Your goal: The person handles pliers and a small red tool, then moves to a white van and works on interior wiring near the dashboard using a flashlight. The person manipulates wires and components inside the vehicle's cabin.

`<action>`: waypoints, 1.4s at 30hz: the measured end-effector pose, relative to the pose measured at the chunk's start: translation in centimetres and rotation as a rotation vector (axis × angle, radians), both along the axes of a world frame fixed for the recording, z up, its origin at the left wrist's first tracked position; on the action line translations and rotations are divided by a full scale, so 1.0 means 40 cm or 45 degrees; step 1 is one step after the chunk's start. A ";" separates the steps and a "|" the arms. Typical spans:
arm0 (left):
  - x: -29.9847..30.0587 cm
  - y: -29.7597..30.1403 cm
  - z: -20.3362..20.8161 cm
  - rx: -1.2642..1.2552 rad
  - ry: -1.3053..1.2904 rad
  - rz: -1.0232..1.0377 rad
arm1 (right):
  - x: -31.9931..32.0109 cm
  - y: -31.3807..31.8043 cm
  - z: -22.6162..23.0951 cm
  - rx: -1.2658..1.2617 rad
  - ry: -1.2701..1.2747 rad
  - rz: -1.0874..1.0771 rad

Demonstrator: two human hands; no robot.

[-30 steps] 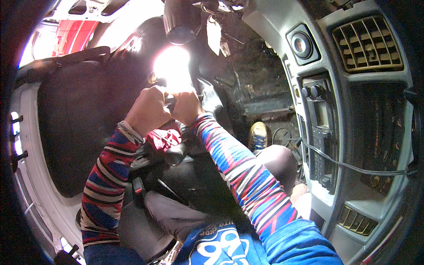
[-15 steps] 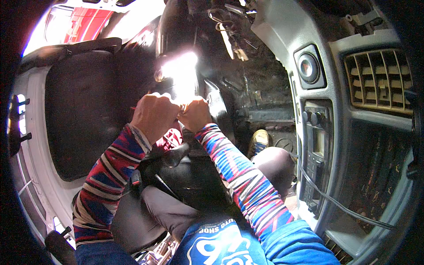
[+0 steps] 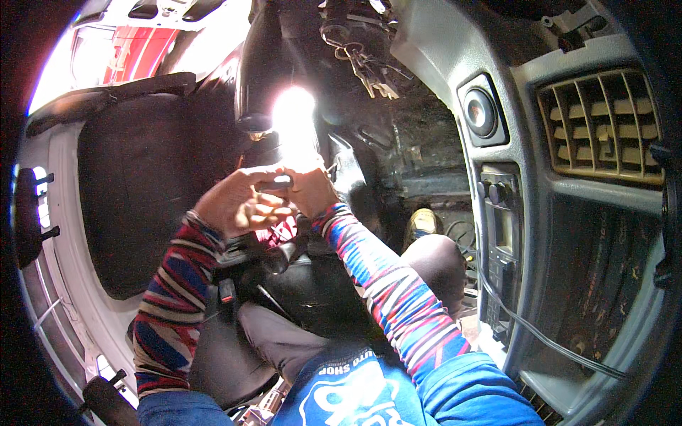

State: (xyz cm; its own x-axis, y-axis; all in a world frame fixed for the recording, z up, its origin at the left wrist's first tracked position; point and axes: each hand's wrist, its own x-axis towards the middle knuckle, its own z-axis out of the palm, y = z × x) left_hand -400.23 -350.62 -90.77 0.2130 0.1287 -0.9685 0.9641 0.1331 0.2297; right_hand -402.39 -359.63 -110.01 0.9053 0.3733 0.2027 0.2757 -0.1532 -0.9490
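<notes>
Both my hands meet over the middle of the vehicle's cabin, just below a glaring light (image 3: 293,113). My left hand (image 3: 241,201) has its thumb and forefinger drawn together around a small dark piece (image 3: 275,183), its kind unclear, with the other fingers loosely curled below. Pressed close beside it, my right hand (image 3: 311,187) is closed; the glare and its own fingers hide what it grips. A pink-red patterned cloth (image 3: 278,233) shows under the hands, next to a black rounded knob (image 3: 278,258).
A black seat back (image 3: 135,184) stands on the left. On the right runs the grey dashboard, with a round button (image 3: 480,112), an air vent (image 3: 600,128), a radio (image 3: 503,220) and a loose grey cable (image 3: 547,335). A bunch of keys (image 3: 369,71) hangs at the top.
My left hand has turned and loosened from a fist, so its fingers and a small dark piece now show. My right hand stays closed near the same place. The view has shifted slightly.
</notes>
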 end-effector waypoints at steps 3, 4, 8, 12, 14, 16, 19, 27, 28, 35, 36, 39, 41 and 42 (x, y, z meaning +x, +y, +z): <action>-0.005 0.019 -0.045 -0.080 -0.116 0.282 | 0.007 -0.017 0.004 0.030 -0.110 -0.088; -0.010 0.022 -0.053 -0.142 -0.119 0.221 | 0.012 -0.019 0.005 0.077 -0.077 -0.061; -0.005 0.023 -0.052 -0.117 -0.147 0.031 | 0.022 -0.018 -0.002 0.084 0.017 0.018; -0.001 -0.007 -0.040 0.036 -0.217 -0.219 | 0.019 -0.001 -0.014 0.084 0.014 -0.034; 0.006 -0.021 -0.040 0.077 -0.278 -0.328 | 0.018 0.001 -0.021 0.082 0.100 -0.046; 0.017 -0.027 -0.041 0.044 -0.327 -0.368 | 0.020 0.000 -0.026 0.091 0.110 -0.068; 0.038 -0.015 -0.047 0.078 -0.326 -0.586 | 0.025 -0.003 -0.028 0.093 0.113 -0.132; 0.064 0.019 -0.109 0.506 -1.150 -2.173 | 0.024 -0.007 -0.019 0.018 0.048 -0.399; 0.071 0.017 -0.112 0.606 -1.222 -2.413 | 0.025 -0.011 -0.017 -0.020 0.078 -0.411; 0.055 -0.020 -0.067 0.871 -0.640 -2.157 | 0.020 -0.028 0.000 -0.473 -0.050 -0.347; 0.054 -0.025 -0.062 0.833 -0.629 -2.113 | 0.021 -0.028 0.001 -0.431 -0.122 -0.391; 0.056 -0.036 -0.062 0.716 -0.942 -2.145 | 0.028 -0.031 0.001 -0.338 -0.135 -0.386; 0.057 -0.040 -0.069 0.748 -0.980 -2.142 | 0.039 -0.034 -0.003 -0.285 0.099 -0.142; 0.055 -0.042 -0.071 0.825 -0.848 -2.104 | 0.041 -0.035 -0.004 -0.306 0.049 -0.189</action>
State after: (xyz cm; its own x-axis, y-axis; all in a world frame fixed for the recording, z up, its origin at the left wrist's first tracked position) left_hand -398.04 -352.32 -93.61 0.7539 -0.3071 -0.5808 -0.2368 -0.9516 0.1959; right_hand -400.76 -361.03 -110.17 0.9590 0.2693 0.0885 0.1976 -0.4110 -0.8900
